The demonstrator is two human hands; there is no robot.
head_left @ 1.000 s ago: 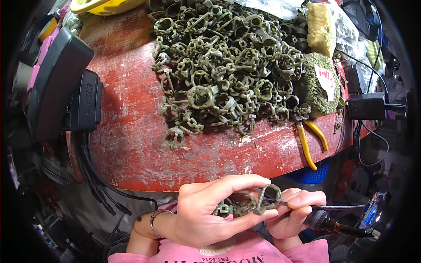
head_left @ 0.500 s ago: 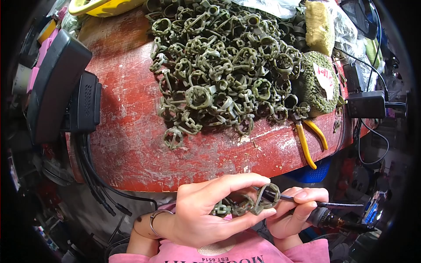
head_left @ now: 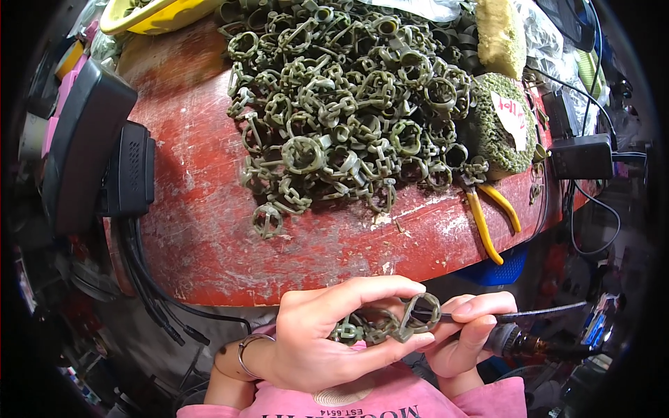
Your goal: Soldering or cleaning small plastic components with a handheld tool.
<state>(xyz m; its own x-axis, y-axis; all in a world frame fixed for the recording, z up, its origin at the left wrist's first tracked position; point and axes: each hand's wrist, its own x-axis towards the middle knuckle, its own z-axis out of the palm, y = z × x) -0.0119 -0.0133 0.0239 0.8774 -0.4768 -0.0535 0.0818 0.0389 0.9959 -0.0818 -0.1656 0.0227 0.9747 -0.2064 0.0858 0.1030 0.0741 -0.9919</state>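
My left hand (head_left: pixel 334 334) grips an olive-green ring-shaped wax piece (head_left: pixel 418 313) with smaller linked pieces trailing toward the palm. My right hand (head_left: pixel 467 327) holds a slim dark pen-like tool (head_left: pixel 529 317) with a cable, its tip touching the ring piece. Both hands hover just below the near edge of a worn red table (head_left: pixel 209 237). A big heap of similar green ring pieces (head_left: pixel 348 111) covers the table's middle and far side.
Yellow-handled pliers (head_left: pixel 488 216) lie at the table's right edge beside a green scouring pad (head_left: pixel 498 125) and a yellow sponge (head_left: pixel 500 35). Black boxes with cables (head_left: pixel 129 171) sit left. A black power adapter (head_left: pixel 582 157) hangs right. A yellow bowl (head_left: pixel 153 14) stands far left.
The hands have stayed nearly in place; the tool tip keeps contact with the ring piece, with only slight finger shifts.
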